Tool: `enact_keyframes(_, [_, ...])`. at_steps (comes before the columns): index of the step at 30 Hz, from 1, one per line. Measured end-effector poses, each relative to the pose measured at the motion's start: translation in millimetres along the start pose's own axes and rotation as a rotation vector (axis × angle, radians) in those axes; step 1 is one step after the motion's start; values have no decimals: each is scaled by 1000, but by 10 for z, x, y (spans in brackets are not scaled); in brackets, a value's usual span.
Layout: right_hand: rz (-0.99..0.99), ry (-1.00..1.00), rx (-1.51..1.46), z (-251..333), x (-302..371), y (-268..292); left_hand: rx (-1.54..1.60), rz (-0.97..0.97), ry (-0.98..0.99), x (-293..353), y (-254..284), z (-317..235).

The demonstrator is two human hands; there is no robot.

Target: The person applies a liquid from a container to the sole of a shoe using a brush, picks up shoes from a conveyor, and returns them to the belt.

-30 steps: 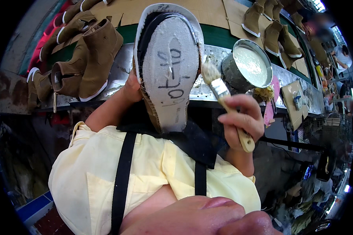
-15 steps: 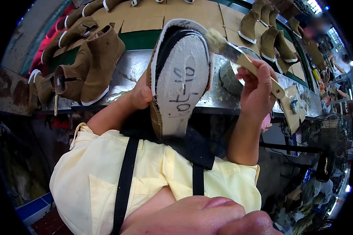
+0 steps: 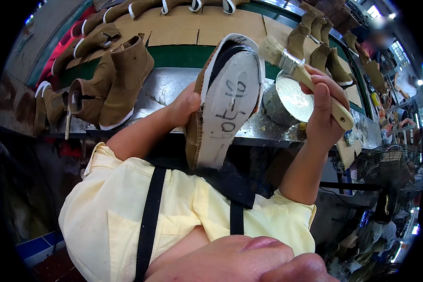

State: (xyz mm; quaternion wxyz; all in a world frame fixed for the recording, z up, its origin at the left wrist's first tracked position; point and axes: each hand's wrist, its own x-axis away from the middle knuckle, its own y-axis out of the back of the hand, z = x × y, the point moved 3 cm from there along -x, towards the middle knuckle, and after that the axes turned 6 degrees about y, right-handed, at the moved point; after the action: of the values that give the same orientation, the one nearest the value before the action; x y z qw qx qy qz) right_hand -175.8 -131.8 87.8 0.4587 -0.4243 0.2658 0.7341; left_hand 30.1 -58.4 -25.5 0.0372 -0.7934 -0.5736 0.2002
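My left hand [image 3: 185, 108] grips a tan boot [image 3: 223, 101] from its side, holding it sole-up over my lap; the pale sole carries dark hand-written marks and a black patch at the toe. My right hand [image 3: 323, 110] is closed on a wooden-handled brush [image 3: 305, 77], its bristles touching the upper right edge of the sole near the toe. Just behind the brush stands a round metal tin of white glue [image 3: 289, 98] on the metal bench.
Several tan boots [image 3: 113, 87] stand at the left on the metal bench edge [image 3: 164, 89]; more boots [image 3: 322, 56] line the cardboard-covered belt behind. A fan cage [image 3: 390, 167] is low at the right. A blurred person is at the far right.
My right hand lifted the brush from beside the sole up to its toe edge. The boot tilted and dropped slightly toward my lap.
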Motion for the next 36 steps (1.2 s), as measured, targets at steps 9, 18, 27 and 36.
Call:
enact_keyframes(9, [213,140,511,61,-70,-68,10,-3,-55,-112,-35,-107])
enact_keyframes(18, [203,55,291,-90,-88,-159,155,110,77,-66,-47,3])
enact_keyframes(27, [282,160,66,113,202,-594,97,81,117,33,-53,-18])
enact_keyframes(36, [-198,-62,35,26,123,-284,36,23,83,103,-7,12])
